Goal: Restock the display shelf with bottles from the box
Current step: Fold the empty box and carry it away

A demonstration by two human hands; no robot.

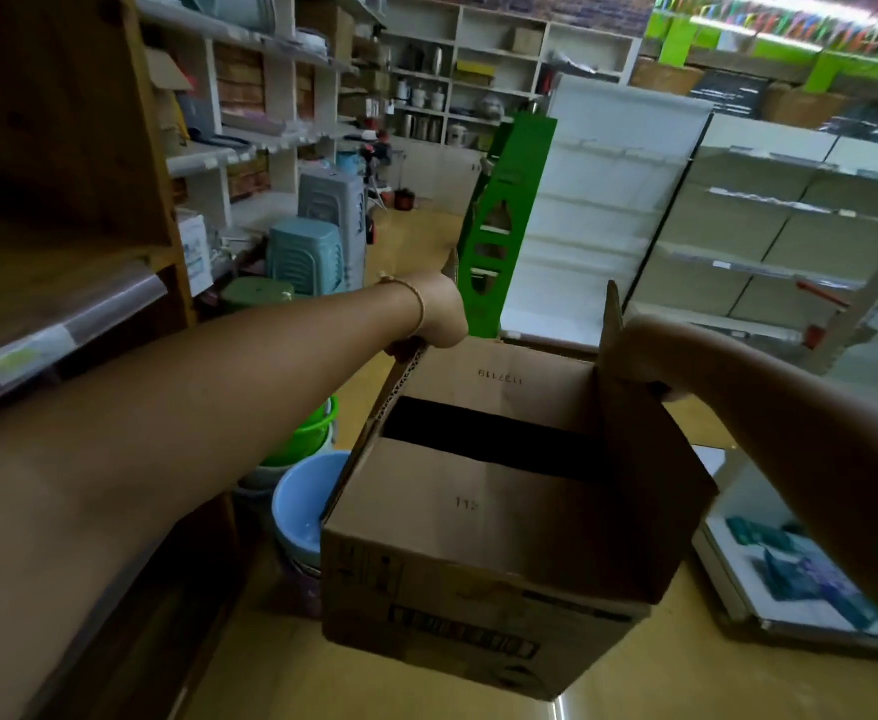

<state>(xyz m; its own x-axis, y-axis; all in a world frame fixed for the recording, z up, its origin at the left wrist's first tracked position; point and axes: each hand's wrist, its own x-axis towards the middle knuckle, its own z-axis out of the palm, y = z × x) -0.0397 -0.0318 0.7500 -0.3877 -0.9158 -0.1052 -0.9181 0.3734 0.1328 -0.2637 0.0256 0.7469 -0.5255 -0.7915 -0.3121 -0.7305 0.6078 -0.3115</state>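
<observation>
We note the cardboard box (478, 511) hanging between and below both hands, seemingly carried clear of the floor. Its two inner flaps lie partly folded over the opening, with a dark gap between them. No bottles show, and the gap is too dark to tell what lies inside.

The left hand (429, 322) grips the upright left side flap, fingers curled under its edge. The right hand (639, 350) grips the upright right side flap likewise.

We judge the step in hand to be bringing the box to the shelf; stocking is not yet begun.

Under the left forearm stand a blue bucket (302, 506) and a green basin (317, 433). Left of the left hand runs a wooden shelf (63, 304). Beyond the left hand stands a green display stand (509, 210), and beyond the right hand, white shelving (598, 200). Which of these is the display shelf we cannot tell.

The next move calls for setting the box down level beside the chosen shelf, folding the inner flaps back, and freeing one hand to lift a bottle.
</observation>
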